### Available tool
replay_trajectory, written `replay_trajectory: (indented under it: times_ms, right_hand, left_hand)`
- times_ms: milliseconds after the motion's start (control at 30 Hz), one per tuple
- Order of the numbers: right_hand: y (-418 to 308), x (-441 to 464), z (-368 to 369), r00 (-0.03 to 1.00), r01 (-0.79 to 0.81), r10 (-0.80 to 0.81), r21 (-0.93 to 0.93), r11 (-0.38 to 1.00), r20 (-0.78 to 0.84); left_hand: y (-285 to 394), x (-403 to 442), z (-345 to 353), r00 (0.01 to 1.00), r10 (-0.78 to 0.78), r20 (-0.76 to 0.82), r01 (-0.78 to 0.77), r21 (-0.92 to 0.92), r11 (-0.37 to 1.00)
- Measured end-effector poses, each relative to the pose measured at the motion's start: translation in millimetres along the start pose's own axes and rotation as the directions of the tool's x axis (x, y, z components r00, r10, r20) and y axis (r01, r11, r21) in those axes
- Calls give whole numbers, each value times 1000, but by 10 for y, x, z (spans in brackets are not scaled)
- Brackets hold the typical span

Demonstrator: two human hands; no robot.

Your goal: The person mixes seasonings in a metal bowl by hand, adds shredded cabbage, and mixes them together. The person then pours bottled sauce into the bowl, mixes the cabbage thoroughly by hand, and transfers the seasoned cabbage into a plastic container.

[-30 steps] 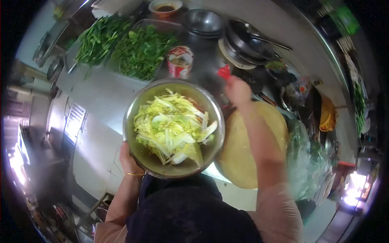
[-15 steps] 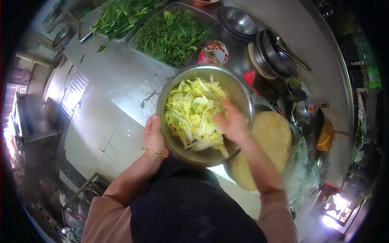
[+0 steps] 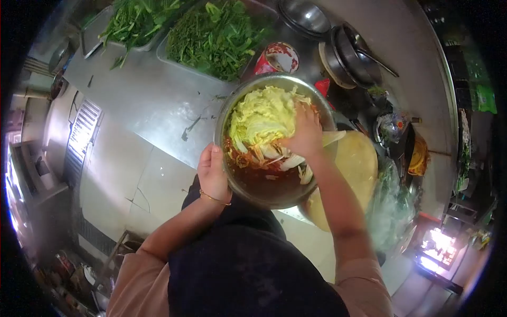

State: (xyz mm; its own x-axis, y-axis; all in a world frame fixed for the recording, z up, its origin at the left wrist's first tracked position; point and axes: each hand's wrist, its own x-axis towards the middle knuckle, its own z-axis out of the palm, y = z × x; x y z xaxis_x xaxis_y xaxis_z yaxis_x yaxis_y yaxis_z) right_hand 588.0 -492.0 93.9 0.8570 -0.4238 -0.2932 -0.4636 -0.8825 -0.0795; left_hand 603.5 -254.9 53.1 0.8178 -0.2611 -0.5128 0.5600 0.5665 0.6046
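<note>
A metal mixing bowl [image 3: 274, 198] holds a heap of shredded yellow-green napa cabbage [image 3: 264, 113]. Reddish sauce or seasoning [image 3: 240, 158] coats the lower pieces and the bottom of the bowl. My left hand [image 3: 212, 171] grips the bowl's left rim, thumb up along the outer wall. Inside the bowl, my right hand [image 3: 306, 129] grasps the right side of the heap, its fingertips partly hidden among the leaves. One pale cabbage strip [image 3: 334, 137] sticks out over the right rim by my wrist.
A round cutting board [image 3: 356, 177] lies right of the bowl. Beyond the bowl are an open red can [image 3: 280, 57], a tray of cut greens [image 3: 216, 45], more greens [image 3: 140, 24] and stacked dark pans [image 3: 355, 55]. A clear plastic bag [image 3: 393, 203] sits at right.
My right hand has pushed into the cabbage and turned the heap over toward the far side, exposing red sauce beneath. The bowl sits slightly further right in view, my left hand still on its rim.
</note>
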Motion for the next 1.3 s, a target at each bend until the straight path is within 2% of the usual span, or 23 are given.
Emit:
replay_trajectory:
  times_ms: [33,133,167,267,300,400,467,533,567,600,633,667,700,767,833,867,933,1000,1100,1167,1200,1233,1300]
  right_hand:
    - [82,60,100,999,-47,47,55,997,-9]
    - [305,262,472,985,-97,54,269,958,165]
    - [161,225,279,978,-114,37,374,920,207]
    - [114,223,437,905,-242,-106,705,666,411]
    - [-96,100,259,889,-326,-48,704,631,455]
    - [-62,95,426,679,-601,-185,683,415,710]
    - [192,166,592,696,-600,-242,733,319,675]
    - [205,275,333,720,-533,-160,686,496,675]
    - [265,335,263,790,-333,-216,698,634,573]
    - [233,273,132,909,-140,-141,606,783,392]
    - [215,150,-20,979,25,-112,440,898,173]
    - [164,4,-187,990,142,-132,215,966,-58]
    - [73,-179,-330,954,281,-263,119,952,-146]
    - [-189,-537,-471,806,516,-525,-107,850,-273]
    - [-391,-647,-197,565,804,-818,-151,575,-107]
    - [-528,-695,-29,472,870,-882,-159,466,-2]
    - [-750,-671,131,390,909,-888,-259,328,243]
    - [-849,-432,124,438,871,-750,-442,217,495]
    - [-732,-398,-23,660,740,-658,-461,489,362]
    - [-410,-375,-155,797,585,-599,-351,731,80]
    - [-188,-353,-182,849,518,-524,-300,801,66]
    - [20,-327,-168,895,443,-443,-244,863,57]
    - [290,-319,-117,899,407,-414,-80,910,-140]
  left_hand:
    - [5,1,0,1000,-13,-5,13,4,1000]
    - [-28,2,-8,999,-4,-36,5,14,1000]
    - [-38,8,23,999,5,-46,-5,15,1000]
    - [-49,3,75,996,-1,-91,1,-5,1000]
    - [-50,-3,75,993,-11,-114,11,3,1000]
    - [-47,-17,96,988,-4,-152,8,22,1000]
    - [-65,-8,96,989,35,-147,-30,31,999]
    - [-69,-21,62,992,1,-128,-6,-34,999]
    - [-44,-35,74,993,-15,-120,8,-53,999]
    - [-26,-40,90,994,-32,-109,24,-73,997]
    - [-29,-44,87,995,-20,-93,12,-82,997]
    - [-43,-40,74,997,-7,-78,0,-92,996]
    - [-46,-38,74,998,5,-63,-12,-104,994]
    - [10,-49,135,995,-15,-97,4,-106,994]
    - [16,-54,144,996,-22,-84,12,-114,993]
    - [6,-40,101,999,-20,-48,14,-119,993]
    - [-19,-22,28,1000,-23,-2,23,-114,993]
    - [-32,2,-14,1000,-22,15,23,-99,995]
    - [34,-48,103,998,-38,-53,31,-131,991]
    - [64,-52,142,997,-41,-60,31,-150,988]
    - [61,-47,126,999,-37,-31,32,-153,988]
    - [55,-51,117,999,-33,-3,32,-152,988]
    - [112,-93,162,997,-72,-37,66,-143,988]
